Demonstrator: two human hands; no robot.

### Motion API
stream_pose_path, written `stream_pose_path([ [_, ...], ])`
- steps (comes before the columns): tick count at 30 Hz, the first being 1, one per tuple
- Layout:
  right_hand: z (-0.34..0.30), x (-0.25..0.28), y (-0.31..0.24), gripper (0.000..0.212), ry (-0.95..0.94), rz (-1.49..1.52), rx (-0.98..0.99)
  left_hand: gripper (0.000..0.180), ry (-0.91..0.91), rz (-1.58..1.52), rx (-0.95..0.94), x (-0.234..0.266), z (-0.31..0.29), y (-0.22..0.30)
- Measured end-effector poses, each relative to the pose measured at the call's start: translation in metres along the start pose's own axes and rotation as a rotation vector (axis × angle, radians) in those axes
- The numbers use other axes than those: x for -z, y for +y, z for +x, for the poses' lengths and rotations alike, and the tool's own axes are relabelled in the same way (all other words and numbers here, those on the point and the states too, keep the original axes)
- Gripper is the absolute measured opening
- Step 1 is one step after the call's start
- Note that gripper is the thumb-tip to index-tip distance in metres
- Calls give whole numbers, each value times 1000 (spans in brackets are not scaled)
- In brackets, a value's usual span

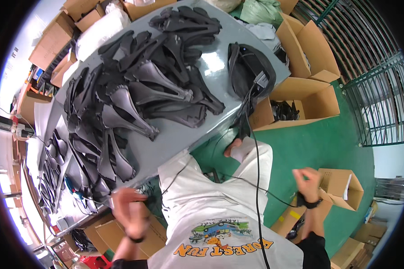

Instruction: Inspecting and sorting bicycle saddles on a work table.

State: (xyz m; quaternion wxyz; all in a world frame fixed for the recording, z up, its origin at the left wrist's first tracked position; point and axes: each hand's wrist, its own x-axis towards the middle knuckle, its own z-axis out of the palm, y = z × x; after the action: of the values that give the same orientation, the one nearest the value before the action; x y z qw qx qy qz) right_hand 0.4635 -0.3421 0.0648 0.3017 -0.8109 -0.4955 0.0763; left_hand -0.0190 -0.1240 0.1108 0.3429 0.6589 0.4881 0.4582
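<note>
My left hand (129, 209), blurred by motion, is raised by the table's near edge, its fingers apart and nothing visible in them. Out to the right, my right hand (307, 183) hovers above the floor, loosely curled with a gap between thumb and fingers. No object shows in it. Closest to my left hand is a heap of black, saddle-shaped pieces (121, 105), wide at one end and narrow at the other. They overlap across the grey table (159, 154). A black zippered bag (250, 67) lies open at the table's right end.
A black cable (257, 179) hangs down in front of me. Open cardboard boxes (316, 105) stand right of the table, one holding black parts. A smaller carton (343, 188) sits on the green floor (300, 148). Metal racks (375, 76) line the right side.
</note>
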Motion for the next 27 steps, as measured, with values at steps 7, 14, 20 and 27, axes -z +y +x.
stream_pose_path([
  [7,62,210,-61,42,436,854,682,51,-287,-956,-629,112,141,95],
  [14,183,-82,-80,19,281,485,65,27,-293,-328,-217,-212,97,-7],
  [20,21,-82,-5,23,-59,185,46,39,-396,127,119,-53,-11,-66],
  [27,62,182,-29,40,804,437,181,22,619,-483,-558,122,127,80],
])
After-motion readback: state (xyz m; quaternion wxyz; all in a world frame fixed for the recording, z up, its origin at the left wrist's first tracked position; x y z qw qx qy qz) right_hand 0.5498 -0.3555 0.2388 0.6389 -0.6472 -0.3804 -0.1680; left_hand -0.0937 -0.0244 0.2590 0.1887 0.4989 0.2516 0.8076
